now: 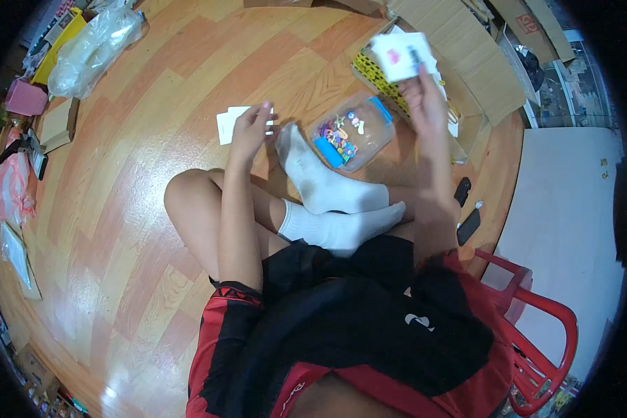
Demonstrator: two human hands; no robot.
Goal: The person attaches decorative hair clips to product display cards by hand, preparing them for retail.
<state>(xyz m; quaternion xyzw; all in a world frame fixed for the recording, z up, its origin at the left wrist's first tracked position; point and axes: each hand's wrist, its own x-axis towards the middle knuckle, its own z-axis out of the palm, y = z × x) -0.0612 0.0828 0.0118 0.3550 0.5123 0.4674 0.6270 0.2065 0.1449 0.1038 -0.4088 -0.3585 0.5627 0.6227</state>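
My right hand [425, 101] is raised over the cardboard box and grips a white card [403, 57]. A pink mark and some dark print show on that card, blurred by motion. Fingers apart and holding nothing, my left hand [249, 132] is over the white cards [224, 127] on the floor, partly covering them. Between my hands sits a clear plastic container [366, 150] with blue clips. Small colourful pieces [340, 139] lie inside it.
An opened cardboard box [481, 63] holds a yellow-and-black patterned container [373, 70]. Dark objects [469, 226] lie near my right knee, beside a red plastic chair [547, 303]. At far left are a plastic bag [94, 52] and a pink container [26, 97].
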